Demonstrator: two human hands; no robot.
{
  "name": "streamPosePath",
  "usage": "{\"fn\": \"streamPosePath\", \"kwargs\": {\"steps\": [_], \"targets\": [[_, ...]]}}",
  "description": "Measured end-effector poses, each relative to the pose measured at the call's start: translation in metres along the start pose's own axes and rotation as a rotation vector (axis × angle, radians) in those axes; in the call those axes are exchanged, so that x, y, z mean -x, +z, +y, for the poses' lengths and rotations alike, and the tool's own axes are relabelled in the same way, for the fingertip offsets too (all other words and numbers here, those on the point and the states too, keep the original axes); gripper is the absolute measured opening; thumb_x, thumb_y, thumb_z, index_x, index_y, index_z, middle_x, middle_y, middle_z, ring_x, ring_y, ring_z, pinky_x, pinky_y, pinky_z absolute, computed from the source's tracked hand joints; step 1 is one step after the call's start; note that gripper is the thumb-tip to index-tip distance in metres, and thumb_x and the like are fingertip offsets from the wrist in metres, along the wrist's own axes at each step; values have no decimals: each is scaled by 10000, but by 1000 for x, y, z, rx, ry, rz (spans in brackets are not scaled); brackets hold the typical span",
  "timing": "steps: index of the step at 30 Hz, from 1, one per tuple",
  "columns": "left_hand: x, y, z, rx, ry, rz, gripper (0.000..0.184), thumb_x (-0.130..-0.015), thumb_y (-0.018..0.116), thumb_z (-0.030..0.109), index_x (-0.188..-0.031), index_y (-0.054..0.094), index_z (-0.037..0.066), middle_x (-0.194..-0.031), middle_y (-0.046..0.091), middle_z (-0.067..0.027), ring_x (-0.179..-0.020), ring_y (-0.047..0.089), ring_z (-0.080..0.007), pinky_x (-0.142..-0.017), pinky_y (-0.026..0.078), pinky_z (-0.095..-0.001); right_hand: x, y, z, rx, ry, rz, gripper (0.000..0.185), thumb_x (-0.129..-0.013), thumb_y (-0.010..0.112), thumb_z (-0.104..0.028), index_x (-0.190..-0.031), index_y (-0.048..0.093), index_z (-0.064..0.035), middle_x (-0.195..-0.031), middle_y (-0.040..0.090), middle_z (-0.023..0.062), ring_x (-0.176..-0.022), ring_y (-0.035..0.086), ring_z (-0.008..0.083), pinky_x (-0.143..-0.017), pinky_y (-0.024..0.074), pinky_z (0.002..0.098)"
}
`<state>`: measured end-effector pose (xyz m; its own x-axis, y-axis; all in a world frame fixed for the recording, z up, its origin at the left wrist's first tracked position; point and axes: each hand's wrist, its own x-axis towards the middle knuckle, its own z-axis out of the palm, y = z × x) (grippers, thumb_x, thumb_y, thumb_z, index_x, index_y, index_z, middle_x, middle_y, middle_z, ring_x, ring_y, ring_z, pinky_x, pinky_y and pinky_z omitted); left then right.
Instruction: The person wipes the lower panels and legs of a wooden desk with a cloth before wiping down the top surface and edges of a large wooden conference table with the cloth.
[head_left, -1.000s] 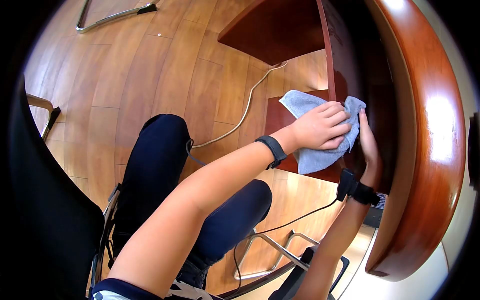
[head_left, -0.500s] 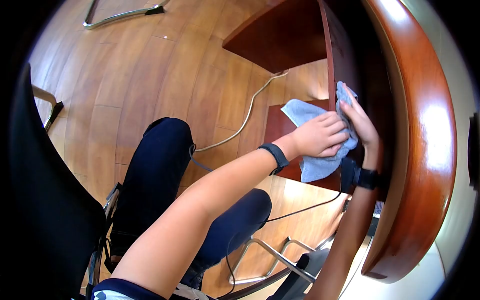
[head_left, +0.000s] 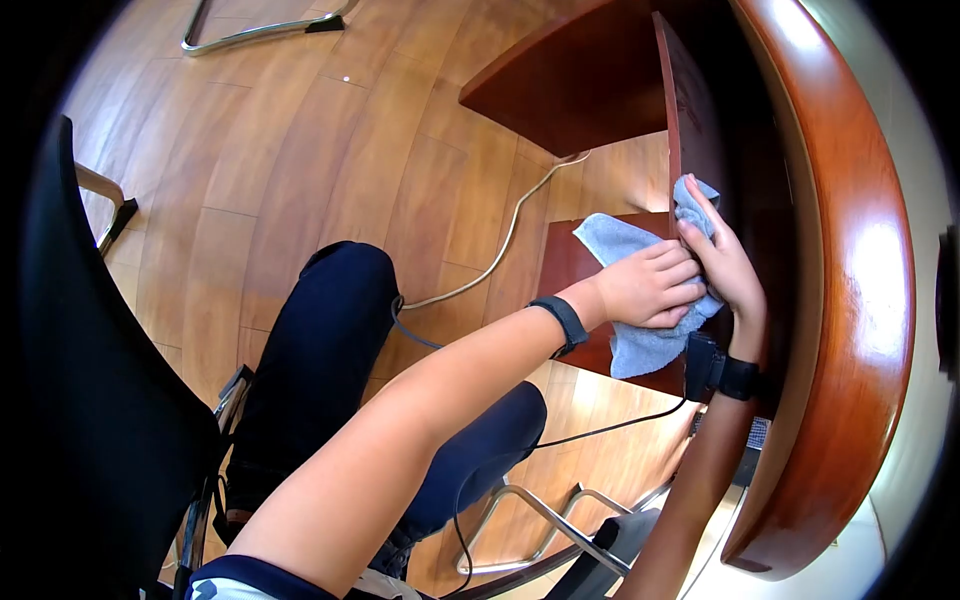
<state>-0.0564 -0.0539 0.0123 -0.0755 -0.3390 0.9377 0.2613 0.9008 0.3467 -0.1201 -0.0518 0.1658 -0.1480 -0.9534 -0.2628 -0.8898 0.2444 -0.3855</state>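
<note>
A light blue-grey cloth (head_left: 642, 348) lies bunched over the edge of a dark red-brown wooden panel (head_left: 674, 120) under the desk. My left hand (head_left: 655, 285) has its fingers curled over the middle of the cloth, pressing it. My right hand (head_left: 730, 268) is wrapped round the cloth's far part, thumb on one side and fingers along the panel edge. One cloth corner spreads left and another hangs down, over a lower wooden board (head_left: 562, 268). Each wrist wears a black band; the right one has a small dark box (head_left: 703, 366) with a cable.
The curved glossy desk edge (head_left: 868, 260) runs close to my right arm. A pale cable (head_left: 515, 225) crosses the wooden floor (head_left: 290, 150). A dark cable (head_left: 610, 428) hangs across my knees. Metal chair legs (head_left: 545, 515) stand below, and a black chair back (head_left: 110, 380) at left.
The view has shifted a little, so the furniture and floor sit slightly lower and further right. Both hands stay on the cloth; my right hand sits slightly lower along the panel edge.
</note>
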Motion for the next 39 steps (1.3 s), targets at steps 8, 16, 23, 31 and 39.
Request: {"fn": "streamPosePath", "kwargs": {"steps": [8, 16, 23, 31, 39], "targets": [[-6, -10, 0, 53, 12, -3, 256, -796, 553, 212, -1009, 558, 69, -1035, 518, -120, -1042, 488, -299, -959, 371, -401, -21, -16, 49, -138, 217, 53, 615, -949, 403, -407, -1384, 287, 11, -1436, 307, 138, -1311, 299, 194, -1062, 221, 272], [-5, -12, 0, 76, 18, 5, 254, -801, 551, 208, -1018, 550, 75, -1035, 519, -116, -1042, 493, -292, -959, 374, -394, -3, -20, 61, -276, 380, 132, 608, -954, 364, -454, -1313, 400, 36, -1296, 453, 66, -1186, 414, 159, -1025, 265, 266], [-9, -12, -3, 75, 39, -37, 273, -796, 546, 222, -1028, 538, 78, -1041, 509, -111, -1045, 488, -282, -958, 372, -391, 47, -19, 113, -326, 466, 258, 686, -943, 281, -544, -1280, 437, 33, -1236, 485, 63, -1131, 439, 166, -1008, 281, 275], [-8, -10, 1, 51, 24, -17, 271, -776, 550, 205, -1016, 545, 80, -1034, 517, -101, -1029, 497, -276, -956, 380, -399, 135, 40, 104, 399, 353, 350, 512, -981, 287, -331, -1359, 283, 13, -1351, 359, 242, -1238, 355, 379, -1030, 273, 372], [-8, -5, -2, 49, 44, 2, 273, -767, 554, 204, -1011, 546, 83, -1019, 521, -99, -1019, 498, -275, -947, 386, -399, 164, 71, 44, 317, 453, 392, 552, -959, 370, -318, -1361, 259, 44, -1371, 329, 257, -1257, 322, 400, -1040, 252, 403]]}}
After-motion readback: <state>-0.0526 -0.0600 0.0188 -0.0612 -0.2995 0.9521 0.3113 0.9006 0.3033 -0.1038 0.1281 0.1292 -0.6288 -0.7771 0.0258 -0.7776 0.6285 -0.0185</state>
